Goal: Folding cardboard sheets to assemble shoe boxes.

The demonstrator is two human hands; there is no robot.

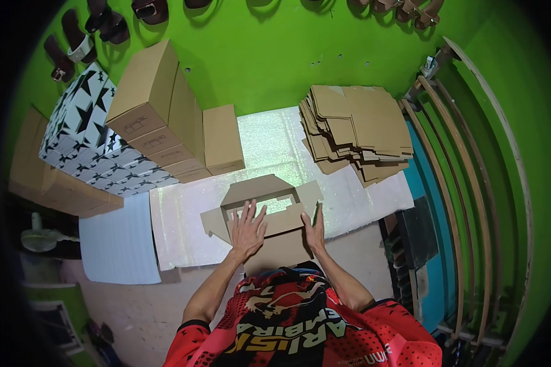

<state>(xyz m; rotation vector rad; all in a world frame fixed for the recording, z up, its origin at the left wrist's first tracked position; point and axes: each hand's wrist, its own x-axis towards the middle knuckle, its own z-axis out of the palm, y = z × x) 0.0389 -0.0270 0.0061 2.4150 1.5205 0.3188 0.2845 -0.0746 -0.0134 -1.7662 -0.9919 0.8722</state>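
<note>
The part-folded box (286,224) lay on the shiny sheet (187,214) before the person, presumably for two-handed access. The left hand (247,233) spread over its near left part, the right hand (314,231) stood at its right side, seemingly to steady it; each grip was unclenched. Flat cardboard (364,116) was stacked beyond, probably saving space.

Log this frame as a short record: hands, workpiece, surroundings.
left hand: fingers spread, on the box's near panel
right hand: at the box's right end; grip unclear
workpiece: open cardboard box
under it: pale shiny sheet
far left: closed brown boxes, star-patterned boxes
far right: stack of flat cardboard
wall: sandals
</note>
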